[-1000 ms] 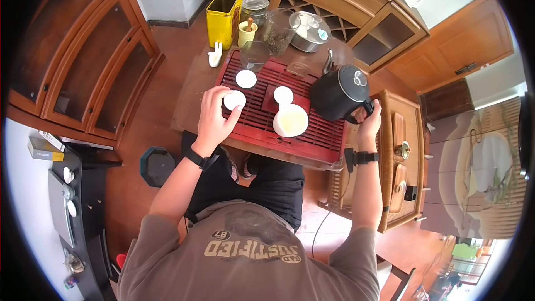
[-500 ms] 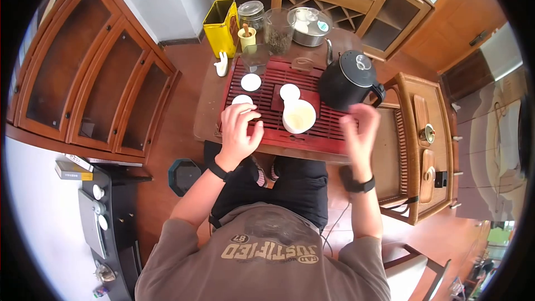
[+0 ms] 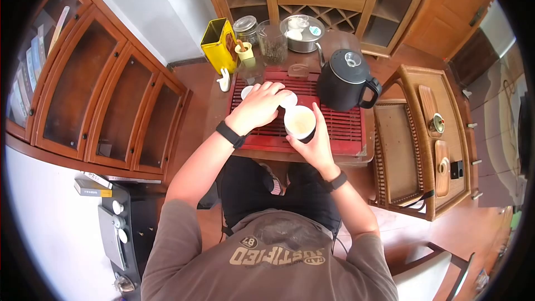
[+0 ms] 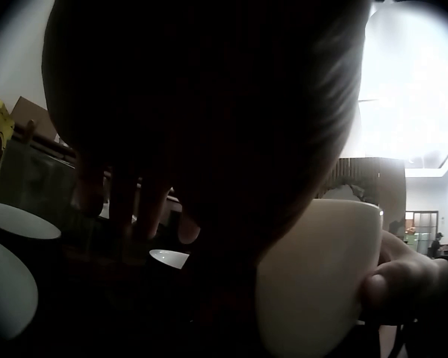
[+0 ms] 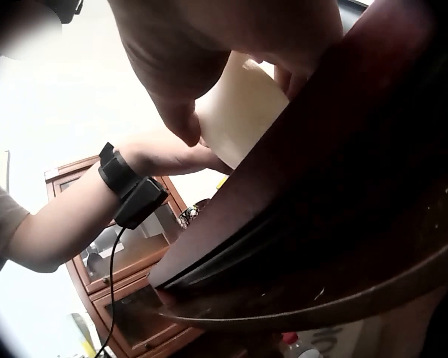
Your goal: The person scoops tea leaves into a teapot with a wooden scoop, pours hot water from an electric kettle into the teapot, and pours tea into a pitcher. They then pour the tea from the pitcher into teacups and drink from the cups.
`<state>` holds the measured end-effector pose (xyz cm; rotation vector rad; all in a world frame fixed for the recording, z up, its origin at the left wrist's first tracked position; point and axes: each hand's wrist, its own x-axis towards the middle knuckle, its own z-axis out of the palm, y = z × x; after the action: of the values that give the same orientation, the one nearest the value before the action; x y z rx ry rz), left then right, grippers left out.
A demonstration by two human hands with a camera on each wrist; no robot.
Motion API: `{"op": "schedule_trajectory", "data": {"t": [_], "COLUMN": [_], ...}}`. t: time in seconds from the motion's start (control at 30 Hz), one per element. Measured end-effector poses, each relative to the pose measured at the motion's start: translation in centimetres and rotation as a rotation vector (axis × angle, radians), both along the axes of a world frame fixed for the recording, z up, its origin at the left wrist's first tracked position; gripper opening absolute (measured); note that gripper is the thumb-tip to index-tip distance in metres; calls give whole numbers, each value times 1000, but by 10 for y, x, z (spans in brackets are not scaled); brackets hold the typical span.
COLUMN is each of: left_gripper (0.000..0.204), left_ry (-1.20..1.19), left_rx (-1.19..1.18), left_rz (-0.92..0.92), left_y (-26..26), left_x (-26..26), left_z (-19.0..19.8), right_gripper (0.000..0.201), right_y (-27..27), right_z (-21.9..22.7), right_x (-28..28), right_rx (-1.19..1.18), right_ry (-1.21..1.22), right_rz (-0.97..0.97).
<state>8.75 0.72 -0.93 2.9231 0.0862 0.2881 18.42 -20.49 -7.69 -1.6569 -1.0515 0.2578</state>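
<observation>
My right hand [image 3: 317, 147] grips a larger white cup [image 4: 321, 276] of pale liquid, thumb on one side and fingers on the other. The cup is near the front edge of the slatted red tea tray [image 3: 348, 146]. My left hand [image 3: 256, 107] reaches across the tray, palm down, its fingers extended over a small white cup [image 3: 288, 100]. In the left wrist view, that small cup's rim shows just below the fingertips. Another small white cup [image 3: 246, 93] is partly hidden behind the left hand.
A black kettle [image 3: 345, 83] stands at the tray's right. Along the back are a yellow tin [image 3: 219, 47], a lidded glass jar [image 3: 246, 29], a clear pitcher of dark leaves [image 3: 273, 47] and a lidded steel pot [image 3: 302, 34]. A white rabbit-like figurine [image 3: 224, 80] sits left of the tray.
My right hand let go of the kettle, moved left and took hold of the larger white cup. My left hand left the small cup at the tray's left and moved right.
</observation>
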Motion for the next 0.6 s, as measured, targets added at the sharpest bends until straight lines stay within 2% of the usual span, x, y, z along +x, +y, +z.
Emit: {"op": "schedule_trajectory", "data": {"t": [0.17,0.33,0.5,0.6], "left_gripper": [62,38,40,41], "left_ry": [95,9,-85,-45], "left_rx": [-13,44,2,12], "left_rz": [-14,8,-9,78], "left_y": [0,-2,0,0], "left_x": [17,30,24,15], "left_z": [-3,-11,-16,-13], "right_gripper": [109,103,100,100], "right_y": [-8,-6,-6,-7], "right_z": [-8,-12,-15,-14], "right_x": [4,6,4,3], "right_rx": [48,46,68,64], "right_ry": [-15,-2,-53,-74], "right_rz": [-149,-127,-150,-161]}}
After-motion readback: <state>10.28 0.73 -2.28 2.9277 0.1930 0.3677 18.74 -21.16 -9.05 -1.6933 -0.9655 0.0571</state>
